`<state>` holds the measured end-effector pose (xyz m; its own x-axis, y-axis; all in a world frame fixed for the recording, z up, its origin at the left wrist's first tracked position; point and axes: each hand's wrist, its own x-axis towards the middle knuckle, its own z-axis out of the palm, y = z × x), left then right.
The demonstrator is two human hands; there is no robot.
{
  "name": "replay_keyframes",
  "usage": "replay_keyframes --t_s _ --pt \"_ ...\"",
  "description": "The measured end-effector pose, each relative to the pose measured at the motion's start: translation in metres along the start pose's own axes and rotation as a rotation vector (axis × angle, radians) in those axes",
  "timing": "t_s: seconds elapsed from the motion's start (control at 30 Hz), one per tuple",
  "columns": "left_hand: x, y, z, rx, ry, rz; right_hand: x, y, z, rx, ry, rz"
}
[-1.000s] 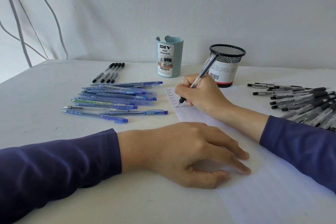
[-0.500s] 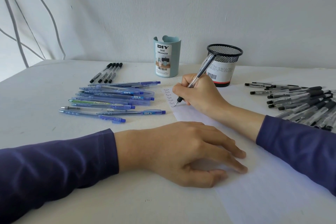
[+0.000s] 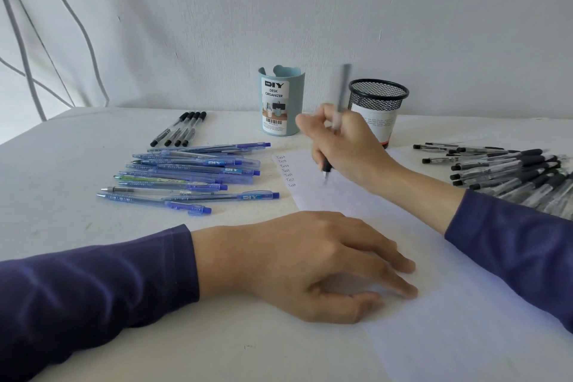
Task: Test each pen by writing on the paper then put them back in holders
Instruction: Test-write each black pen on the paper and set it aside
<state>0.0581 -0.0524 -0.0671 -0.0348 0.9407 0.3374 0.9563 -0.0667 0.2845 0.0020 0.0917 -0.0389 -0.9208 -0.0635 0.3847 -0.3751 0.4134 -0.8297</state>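
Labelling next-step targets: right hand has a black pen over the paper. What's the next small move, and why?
Probably carry the pen to the mesh holder and drop it in. The right hand grips it nearly upright, tip seemingly off the paper, beside a column of "Test" lines; the holder stands just behind that hand. The left hand rests on the paper.
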Motion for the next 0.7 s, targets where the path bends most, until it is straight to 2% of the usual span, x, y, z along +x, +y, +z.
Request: replay_keyframes --t_s 0.07,0.2,0.33,0.43,0.53,0.7 --pt "0.000 0.000 0.000 0.001 -0.005 0.004 0.003 -0.003 -0.005 -0.049 -0.065 0.031" --pt "0.000 0.000 -0.001 0.004 -0.009 0.001 0.013 -0.003 -0.020 -0.193 -0.091 0.000" --pt "-0.001 0.000 -0.001 0.018 -0.013 0.001 0.019 0.004 -0.040 -0.385 -0.299 -0.064" --pt "-0.001 0.000 -0.002 0.030 -0.009 -0.001 0.014 0.007 -0.043 -0.510 -0.430 0.005" --pt "0.000 0.000 -0.003 0.032 -0.009 0.003 0.011 0.014 -0.037 -0.653 -0.412 -0.042" --pt "0.000 -0.001 -0.002 0.042 -0.010 0.000 0.009 0.027 -0.031 -0.679 -0.452 -0.040"
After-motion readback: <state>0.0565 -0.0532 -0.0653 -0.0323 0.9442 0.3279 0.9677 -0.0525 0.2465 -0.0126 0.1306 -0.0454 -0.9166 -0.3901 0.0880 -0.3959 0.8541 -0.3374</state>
